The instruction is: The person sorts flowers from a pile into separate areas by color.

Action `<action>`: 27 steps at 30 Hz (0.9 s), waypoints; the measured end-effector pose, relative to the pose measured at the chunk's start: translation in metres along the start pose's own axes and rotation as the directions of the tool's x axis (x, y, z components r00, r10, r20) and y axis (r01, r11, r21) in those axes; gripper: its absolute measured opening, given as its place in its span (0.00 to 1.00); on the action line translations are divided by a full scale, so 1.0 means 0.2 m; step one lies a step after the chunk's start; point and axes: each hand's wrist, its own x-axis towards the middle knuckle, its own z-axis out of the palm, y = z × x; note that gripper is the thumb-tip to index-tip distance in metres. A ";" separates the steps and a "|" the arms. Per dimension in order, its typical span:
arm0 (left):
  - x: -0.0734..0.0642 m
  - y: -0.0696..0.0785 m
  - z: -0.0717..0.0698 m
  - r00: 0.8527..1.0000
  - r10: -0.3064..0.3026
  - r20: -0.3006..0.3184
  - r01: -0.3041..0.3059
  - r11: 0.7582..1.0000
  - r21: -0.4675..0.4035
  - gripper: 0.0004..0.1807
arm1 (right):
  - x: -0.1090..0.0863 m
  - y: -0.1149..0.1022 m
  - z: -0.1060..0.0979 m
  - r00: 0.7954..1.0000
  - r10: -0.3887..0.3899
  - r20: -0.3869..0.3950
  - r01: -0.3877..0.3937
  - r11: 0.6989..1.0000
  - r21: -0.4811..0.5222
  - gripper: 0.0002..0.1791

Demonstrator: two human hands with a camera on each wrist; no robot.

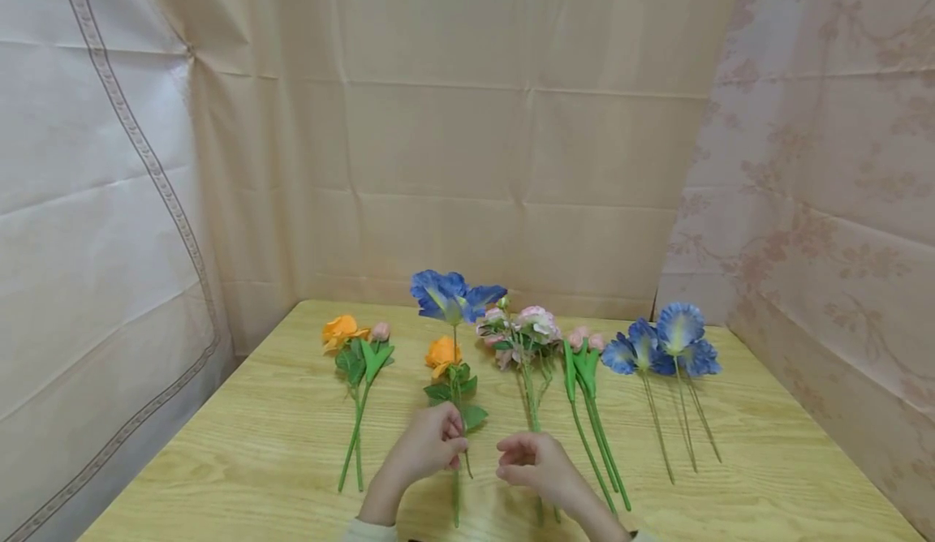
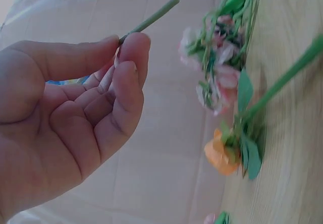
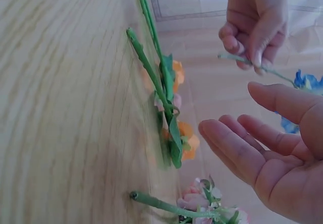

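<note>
My left hand (image 1: 431,443) pinches the thin green stem (image 2: 154,18) of a blue artificial iris (image 1: 447,297) between thumb and forefinger. The bloom stands upright above the table, and the stem's lower end sticks out past the fingertips. Behind that hand an orange rose (image 1: 442,354) with green leaves lies on the table. My right hand (image 1: 539,467) is held in the air to the right, fingers loosely bent and apart from the thumb, with nothing between them. In the right wrist view its palm (image 3: 282,173) faces up, near the blue flower but not touching it.
An orange rose (image 1: 342,333) and a pink tulip (image 1: 380,332) lie crossed at the left. Pink-white flowers (image 1: 536,324) lie behind my right hand. Further right are pink tulips (image 1: 584,363) and several blue irises (image 1: 679,331). Curtains (image 1: 467,136) surround the wooden table (image 1: 256,445).
</note>
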 end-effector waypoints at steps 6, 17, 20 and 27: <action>0.02 0.03 0.07 0.999 -0.024 0.032 0.024 0.999 -0.023 0.05 | 0.00 -0.02 0.02 0.999 -0.039 -0.016 0.039 0.999 0.003 0.17; 0.03 0.06 0.14 0.999 -0.014 0.047 0.012 0.999 0.048 0.08 | -0.02 -0.03 0.05 0.996 -0.066 -0.067 0.069 0.997 0.040 0.11; 0.04 0.06 0.15 0.999 -0.021 0.050 0.018 0.998 0.055 0.08 | -0.01 -0.02 0.05 0.995 -0.075 -0.068 0.078 0.996 0.041 0.10; 0.03 0.07 0.17 0.998 -0.030 0.063 0.023 0.994 0.104 0.08 | -0.01 -0.01 0.06 0.994 -0.093 -0.058 0.092 0.996 -0.005 0.05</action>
